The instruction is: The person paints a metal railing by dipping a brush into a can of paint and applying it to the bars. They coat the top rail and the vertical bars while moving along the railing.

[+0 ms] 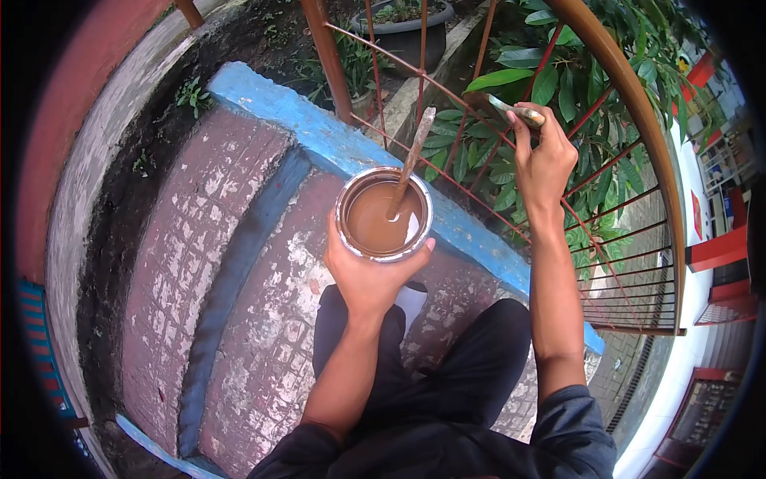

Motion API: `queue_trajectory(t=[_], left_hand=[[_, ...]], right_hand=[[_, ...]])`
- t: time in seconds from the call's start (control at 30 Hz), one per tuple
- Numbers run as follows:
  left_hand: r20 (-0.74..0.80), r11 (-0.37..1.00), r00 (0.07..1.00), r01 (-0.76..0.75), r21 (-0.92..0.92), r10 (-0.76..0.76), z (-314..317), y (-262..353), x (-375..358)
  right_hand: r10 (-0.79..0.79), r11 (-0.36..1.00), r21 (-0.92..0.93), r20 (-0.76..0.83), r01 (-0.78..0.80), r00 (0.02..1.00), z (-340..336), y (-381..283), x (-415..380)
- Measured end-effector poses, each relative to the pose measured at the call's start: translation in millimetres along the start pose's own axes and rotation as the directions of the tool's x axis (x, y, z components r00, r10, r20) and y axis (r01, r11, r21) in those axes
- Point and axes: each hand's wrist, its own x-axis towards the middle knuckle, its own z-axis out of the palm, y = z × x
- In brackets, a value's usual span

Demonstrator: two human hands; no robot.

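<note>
My left hand (373, 279) is wrapped round an open paint can (345, 211), its thumb along the near right side. Brown paint (371, 219) fills part of the can. A wooden stick (416, 148) stands tilted in the paint, its upper end rising above the rim. My right hand (544, 156), raised farther to the right, pinches a paintbrush (500, 104) by its handle. The dark bristle end points left and overlaps a thin bar of the metal fence (558, 191) in this view.
Below me is a weathered paved surface (263, 335) with a raised blue edge (343, 152). A thick brown curved rail (650, 120) bounds the fence. Green leaves (566, 92) crowd behind the bars. A dark plant pot (411, 40) stands beyond the fence.
</note>
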Motion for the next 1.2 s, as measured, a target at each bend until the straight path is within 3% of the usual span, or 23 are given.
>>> queue_trajectory(t=[0.07,0.17,0.23,0.37,0.43,0.7,0.97,1.2], left_hand=[[-0.010,1.000,1.000,-0.008,-0.001,0.008,-1,1,3],[-0.021,1.000,1.000,-0.022,0.018,0.022,-4,2,1],[-0.016,1.000,1.000,0.010,0.009,-0.010,-4,2,1],[-0.019,1.000,1.000,-0.014,0.010,0.014,-4,3,1],[-0.018,1.000,1.000,-0.007,0.002,0.007,-4,4,1],[-0.011,1.000,1.000,0.020,0.004,-0.020,-9,1,1],[-0.050,0.998,0.998,-0.038,0.042,0.040,-10,-10,5],[-0.021,0.998,0.999,0.049,0.026,-0.048,-14,-5,6]], right_hand=[[0.090,0.995,0.039,-0.033,-0.089,0.995,-6,-8,-1],[0.038,0.997,-0.057,-0.071,-0.042,0.997,-4,-1,-5],[0.067,0.998,-0.012,-0.072,-0.068,0.995,2,3,-5],[0.007,1.000,0.003,-0.040,-0.007,0.999,19,13,-2],[0.046,0.999,0.023,0.057,-0.048,0.997,25,15,-1],[0.131,0.991,0.010,0.116,-0.133,0.985,19,25,8],[0.163,0.985,0.040,0.076,-0.166,0.984,11,13,21],[0.211,0.977,-0.013,0.073,-0.211,0.975,-1,5,7]])
